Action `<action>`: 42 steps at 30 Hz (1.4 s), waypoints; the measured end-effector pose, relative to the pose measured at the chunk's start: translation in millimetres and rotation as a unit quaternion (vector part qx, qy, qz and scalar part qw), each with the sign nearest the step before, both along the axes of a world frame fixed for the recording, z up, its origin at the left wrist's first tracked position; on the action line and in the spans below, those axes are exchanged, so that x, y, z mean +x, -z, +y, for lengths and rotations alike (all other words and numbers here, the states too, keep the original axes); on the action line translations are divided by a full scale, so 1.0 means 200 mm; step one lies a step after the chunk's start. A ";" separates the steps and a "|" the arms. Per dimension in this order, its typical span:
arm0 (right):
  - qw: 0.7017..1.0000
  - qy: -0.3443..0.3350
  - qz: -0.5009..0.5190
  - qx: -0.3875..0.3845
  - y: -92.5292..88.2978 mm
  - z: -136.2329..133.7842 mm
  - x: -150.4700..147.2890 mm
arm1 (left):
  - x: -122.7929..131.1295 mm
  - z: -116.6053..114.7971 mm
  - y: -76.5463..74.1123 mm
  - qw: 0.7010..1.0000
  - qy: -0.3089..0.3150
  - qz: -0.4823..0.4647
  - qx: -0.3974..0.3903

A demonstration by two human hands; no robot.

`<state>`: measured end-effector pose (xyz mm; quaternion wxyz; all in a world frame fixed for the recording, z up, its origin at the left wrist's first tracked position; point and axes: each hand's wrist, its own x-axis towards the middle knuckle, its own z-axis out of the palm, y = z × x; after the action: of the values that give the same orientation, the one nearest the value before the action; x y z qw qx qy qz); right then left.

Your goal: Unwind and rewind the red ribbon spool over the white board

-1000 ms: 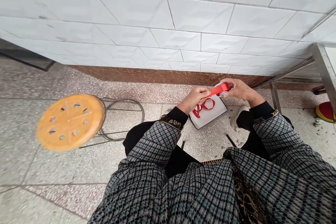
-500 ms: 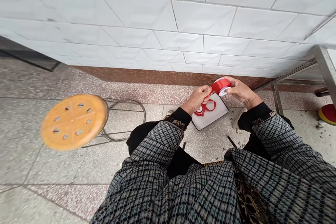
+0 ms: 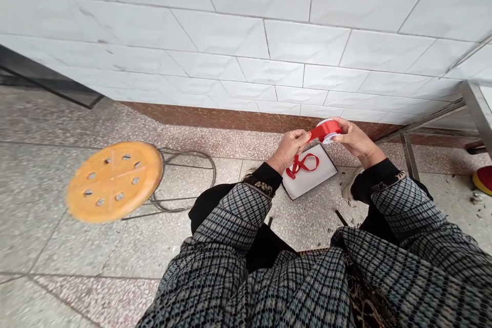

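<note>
A white spool wound with red ribbon (image 3: 330,128) is in my right hand (image 3: 354,138), whose fingers close around its right side. My left hand (image 3: 289,147) pinches the ribbon's drawn-out strip just left of the spool, and a short flat length spans between the two hands. Below them, a loose looped piece of red ribbon (image 3: 306,162) shows over a white box lid or tray (image 3: 321,178) with dark edges, low between my knees. Part of this loose ribbon is hidden behind my left hand.
An orange round stool (image 3: 115,182) with holes in its seat lies tipped on its side at left, wire legs pointing right. A metal frame (image 3: 409,156) stands at right, near a red and yellow object (image 3: 483,179). Small debris dots the floor; a tiled wall (image 3: 238,36) rises ahead.
The spool has moved slightly right of my left hand, and a longer flat strip of ribbon now shows between my hands. The view has shifted a little.
</note>
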<state>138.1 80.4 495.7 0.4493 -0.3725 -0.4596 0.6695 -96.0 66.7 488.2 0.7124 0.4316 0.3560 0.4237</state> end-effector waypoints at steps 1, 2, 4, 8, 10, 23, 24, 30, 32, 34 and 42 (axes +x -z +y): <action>1.000 -0.004 0.011 -0.004 0.01 0.00 -0.01 | 0.01 0.00 0.00 1.000 -0.001 0.003 0.003; 1.000 -0.008 0.023 -0.007 0.01 -0.01 -0.02 | 0.01 0.00 0.01 1.000 -0.002 0.003 0.004; 0.999 -0.013 0.050 -0.008 0.02 -0.01 -0.04 | 0.03 0.00 0.01 1.000 -0.009 -0.011 -0.001; 0.995 -0.007 0.100 -0.001 0.04 -0.02 -0.09 | 0.07 -0.02 0.02 0.996 -0.058 -0.071 -0.011; 0.992 -0.001 0.124 -0.006 0.04 -0.03 -0.12 | 0.08 -0.02 0.02 0.992 -0.074 -0.101 -0.019; 0.986 0.018 0.159 0.038 0.05 0.01 -0.21 | 0.06 -0.02 -0.05 0.984 -0.072 -0.144 -0.074; 0.986 0.017 0.160 0.042 0.04 0.01 -0.20 | 0.06 -0.02 -0.06 0.984 -0.080 -0.138 -0.073; 0.986 0.014 0.160 0.033 0.06 0.00 -0.22 | 0.06 0.00 -0.05 0.989 -0.076 -0.105 -0.074; 0.986 0.011 0.163 0.021 0.08 -0.01 -0.24 | 0.06 0.00 -0.03 0.990 -0.054 -0.105 -0.072; 0.986 0.011 0.166 0.015 0.09 -0.02 -0.27 | 0.06 0.00 -0.02 0.991 -0.026 -0.108 -0.076; 0.984 0.014 0.172 0.033 0.05 -0.09 -0.39 | 0.05 0.01 0.00 0.969 0.032 -0.168 -0.178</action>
<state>60.9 62.2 485.4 0.5430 -0.2436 -0.3920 0.7015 -86.2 68.5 488.9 0.8407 0.2313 0.2868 0.3967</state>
